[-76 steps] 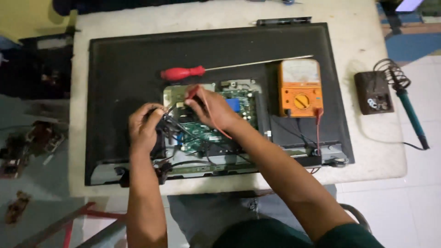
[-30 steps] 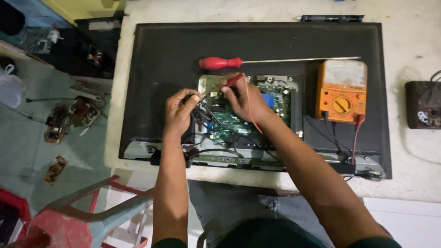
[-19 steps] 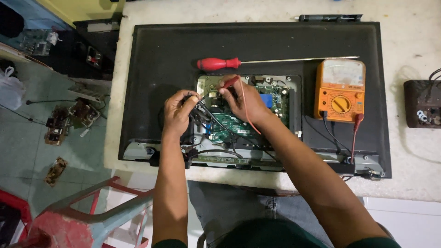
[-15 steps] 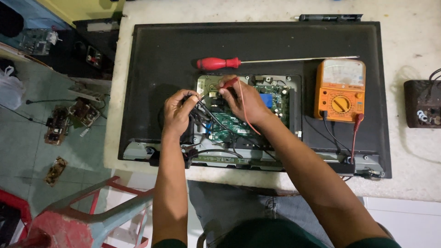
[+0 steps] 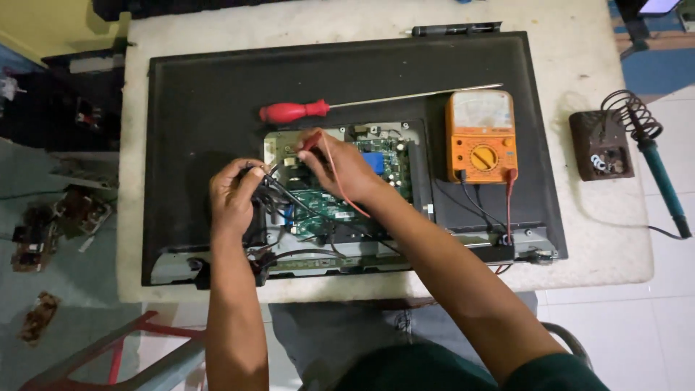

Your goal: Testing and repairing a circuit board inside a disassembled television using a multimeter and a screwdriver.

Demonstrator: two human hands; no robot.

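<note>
Head view, 2 probes on circuit board (image 5: 340, 192), mid-panel of the TV back (image 5: 217, 108). Left hand (image 5: 235, 195) pinched shut on black probe (image 5: 279, 190); right hand (image 5: 340, 166) pinched on red probe (image 5: 310, 141). Probes: light, stiff, thin; likely best held by handle, pen-style. Red's long axis slants, tip up-left; black's tip hidden.

red probe (image 5: 308, 143), black probe (image 5: 269, 176), on green board (image 5: 329, 206)

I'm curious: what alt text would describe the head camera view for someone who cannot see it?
Two bare hands hold meter probes on a green circuit board inside an opened flat screen's back panel: the right hand a red probe, the left hand a black one. A red screwdriver and an orange multimeter lie on the panel.
</note>
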